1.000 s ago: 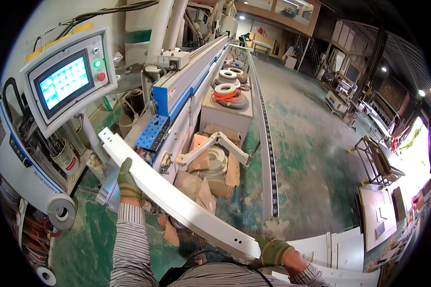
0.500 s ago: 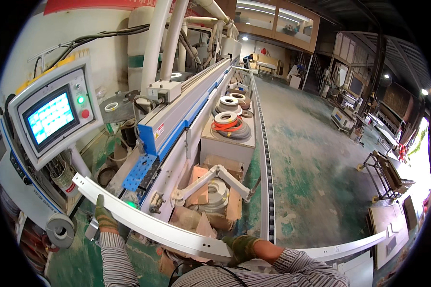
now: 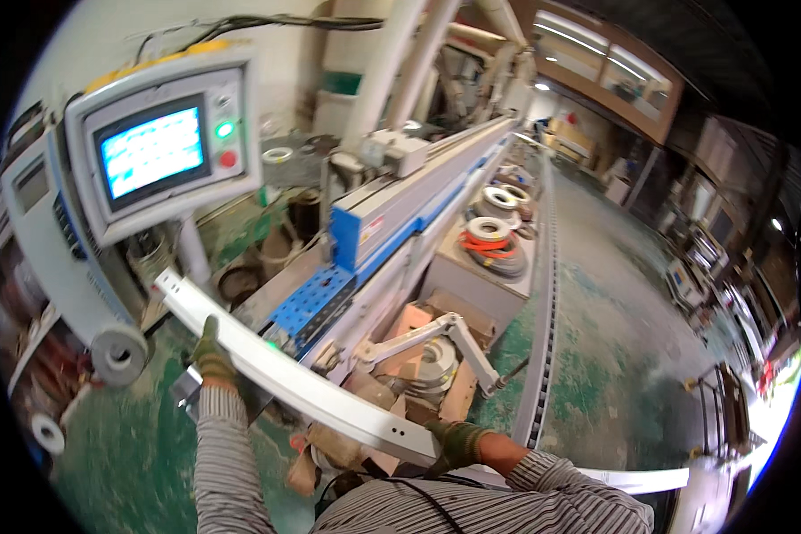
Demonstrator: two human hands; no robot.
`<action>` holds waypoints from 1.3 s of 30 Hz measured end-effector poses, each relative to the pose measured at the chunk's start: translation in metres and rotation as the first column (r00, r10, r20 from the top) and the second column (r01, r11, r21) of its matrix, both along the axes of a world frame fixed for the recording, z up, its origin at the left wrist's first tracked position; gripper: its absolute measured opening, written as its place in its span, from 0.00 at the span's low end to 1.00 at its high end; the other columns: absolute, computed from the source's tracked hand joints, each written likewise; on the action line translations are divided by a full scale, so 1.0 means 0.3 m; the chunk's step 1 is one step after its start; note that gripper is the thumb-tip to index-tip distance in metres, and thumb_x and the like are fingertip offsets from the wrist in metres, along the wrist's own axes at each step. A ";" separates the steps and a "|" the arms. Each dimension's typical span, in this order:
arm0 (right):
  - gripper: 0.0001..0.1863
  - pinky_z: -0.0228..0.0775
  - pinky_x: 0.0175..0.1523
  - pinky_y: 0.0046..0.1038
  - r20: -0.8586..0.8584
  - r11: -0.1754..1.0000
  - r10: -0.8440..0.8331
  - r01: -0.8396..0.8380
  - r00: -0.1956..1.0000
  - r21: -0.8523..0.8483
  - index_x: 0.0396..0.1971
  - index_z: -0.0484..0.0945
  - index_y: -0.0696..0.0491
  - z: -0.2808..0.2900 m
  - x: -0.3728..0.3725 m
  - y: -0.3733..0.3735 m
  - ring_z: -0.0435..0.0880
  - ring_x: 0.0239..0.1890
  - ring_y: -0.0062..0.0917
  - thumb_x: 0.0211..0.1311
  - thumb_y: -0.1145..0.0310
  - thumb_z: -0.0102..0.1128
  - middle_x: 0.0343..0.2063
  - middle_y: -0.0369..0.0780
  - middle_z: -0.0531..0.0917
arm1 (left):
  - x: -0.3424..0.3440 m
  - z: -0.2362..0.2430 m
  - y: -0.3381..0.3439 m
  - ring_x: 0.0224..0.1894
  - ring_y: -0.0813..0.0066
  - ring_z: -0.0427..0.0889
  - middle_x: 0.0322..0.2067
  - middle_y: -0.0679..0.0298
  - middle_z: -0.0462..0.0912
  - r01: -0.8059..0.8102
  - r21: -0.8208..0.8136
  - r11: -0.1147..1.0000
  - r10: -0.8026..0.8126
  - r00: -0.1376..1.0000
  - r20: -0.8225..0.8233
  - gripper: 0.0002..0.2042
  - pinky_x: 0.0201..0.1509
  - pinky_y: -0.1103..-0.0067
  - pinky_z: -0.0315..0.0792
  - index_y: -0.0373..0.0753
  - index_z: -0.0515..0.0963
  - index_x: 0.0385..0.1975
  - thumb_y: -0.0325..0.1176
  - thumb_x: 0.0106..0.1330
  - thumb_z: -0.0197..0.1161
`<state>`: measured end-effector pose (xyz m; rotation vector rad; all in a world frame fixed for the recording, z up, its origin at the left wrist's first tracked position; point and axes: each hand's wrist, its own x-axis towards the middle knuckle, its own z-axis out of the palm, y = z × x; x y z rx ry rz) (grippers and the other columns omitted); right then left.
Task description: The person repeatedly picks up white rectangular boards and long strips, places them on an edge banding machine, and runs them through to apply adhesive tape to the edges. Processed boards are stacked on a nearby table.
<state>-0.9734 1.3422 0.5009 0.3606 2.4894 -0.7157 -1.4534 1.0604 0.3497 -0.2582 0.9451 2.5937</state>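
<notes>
A long, narrow white board (image 3: 298, 374), with small dark holes along it, lies across in front of my body. It runs from near the control panel at the left to past my right arm. My left hand (image 3: 211, 358), in an olive-green glove, grips its near edge toward the left end, the thumb laid up along the board. My right hand (image 3: 457, 445), gloved alike, is closed around the board near its middle, and its fingertips are partly hidden. Just beyond the board stands a long edge-banding machine with a blue end plate (image 3: 313, 304).
A control panel (image 3: 156, 147) with a lit screen stands at the left. Tape rolls (image 3: 491, 240) are stacked on a box beside the machine. A jointed white support arm (image 3: 458, 334) sits over more rolls. A roller rail (image 3: 547, 294) runs away on the right, with a cart (image 3: 719, 409) farther right.
The view has turned to the left, so the machine and panel sit farther right in the picture. Both hands keep their hold on the white board.
</notes>
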 end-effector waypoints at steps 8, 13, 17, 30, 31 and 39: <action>0.53 0.74 0.60 0.40 0.015 0.997 0.067 -0.067 0.998 -0.048 0.65 0.68 0.57 -0.123 0.111 0.156 0.82 0.56 0.48 0.44 0.38 0.78 0.53 0.56 0.82 | 0.212 -0.011 0.082 0.41 0.56 0.85 0.42 0.54 0.85 -0.155 -0.143 0.978 0.165 0.985 0.059 0.27 0.49 0.62 0.81 0.30 0.78 0.52 0.44 0.61 0.75; 0.51 0.75 0.59 0.37 0.076 0.996 0.064 -0.059 0.995 -0.069 0.63 0.70 0.58 -0.207 0.333 0.279 0.83 0.55 0.44 0.45 0.42 0.80 0.53 0.53 0.83 | 0.490 0.052 0.244 0.36 0.59 0.85 0.37 0.57 0.85 -0.165 -0.229 0.959 0.184 0.981 0.063 0.19 0.41 0.65 0.84 0.34 0.79 0.48 0.40 0.65 0.72; 0.47 0.76 0.58 0.39 -0.180 0.954 0.093 -0.140 0.979 -0.266 0.64 0.69 0.56 -0.252 0.370 0.331 0.83 0.54 0.43 0.47 0.49 0.81 0.52 0.53 0.82 | 0.691 0.006 0.338 0.34 0.63 0.85 0.37 0.59 0.85 -0.174 -0.344 0.923 0.236 0.960 0.148 0.21 0.37 0.70 0.83 0.34 0.80 0.49 0.41 0.61 0.76; 0.58 0.71 0.63 0.44 0.333 0.990 0.104 -0.064 0.937 -0.129 0.67 0.55 0.63 -0.179 0.188 0.325 0.78 0.60 0.53 0.50 0.37 0.74 0.57 0.61 0.77 | 0.904 -0.101 0.534 0.55 0.59 0.79 0.53 0.48 0.80 -0.372 -0.888 0.269 0.088 0.928 -0.362 0.32 0.59 0.66 0.72 0.30 0.67 0.65 0.46 0.69 0.63; 0.58 0.71 0.63 0.44 0.342 0.992 0.107 -0.077 0.934 -0.100 0.66 0.56 0.64 -0.187 0.187 0.331 0.78 0.60 0.53 0.50 0.37 0.74 0.57 0.62 0.76 | 0.921 -0.048 0.548 0.59 0.56 0.76 0.57 0.46 0.77 -0.480 -0.866 0.140 0.028 0.876 -0.481 0.30 0.64 0.62 0.67 0.31 0.66 0.67 0.42 0.69 0.61; 0.59 0.71 0.64 0.41 0.409 0.984 0.175 -0.169 0.896 -0.050 0.65 0.58 0.68 -0.232 0.154 0.437 0.77 0.62 0.51 0.49 0.35 0.73 0.58 0.61 0.76 | 0.895 0.065 0.518 0.71 0.52 0.66 0.66 0.52 0.72 -0.790 -0.613 0.024 -0.744 0.395 -0.539 0.24 0.76 0.53 0.57 0.41 0.75 0.62 0.28 0.63 0.57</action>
